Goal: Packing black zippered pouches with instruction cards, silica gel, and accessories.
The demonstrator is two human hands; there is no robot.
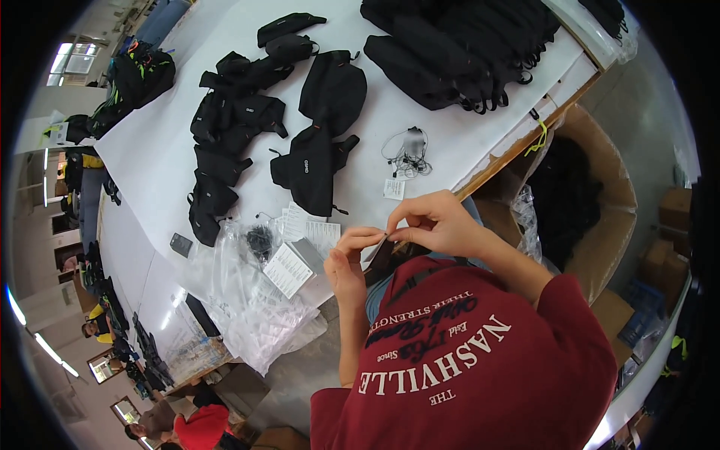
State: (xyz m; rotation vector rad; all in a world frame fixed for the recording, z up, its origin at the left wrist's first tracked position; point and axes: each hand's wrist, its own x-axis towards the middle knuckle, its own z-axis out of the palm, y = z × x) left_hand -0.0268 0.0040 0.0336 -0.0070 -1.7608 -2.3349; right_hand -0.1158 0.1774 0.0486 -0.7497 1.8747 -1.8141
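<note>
Close to the table's front edge, my left hand (347, 262) and my right hand (433, 223) meet with their fingertips pinched on a small grey hang tag (375, 248), held on edge. Only part of the tag shows between the fingers. On the table beside my left hand is a stack of white printed tags (288, 271), with a coil of black tag strings (259, 240) behind it. Beyond my right hand lie a white tag (394, 189) and a loose tangle of black strings (412, 154). A black bag (311, 169) rests farther back.
Several black bags (225, 124) cover the table's middle left, and a larger pile of them (457, 52) fills the far right. Clear plastic bags (240, 300) bunch at the near left. Right of the table edge stands an open cardboard box (611, 169) with black items inside.
</note>
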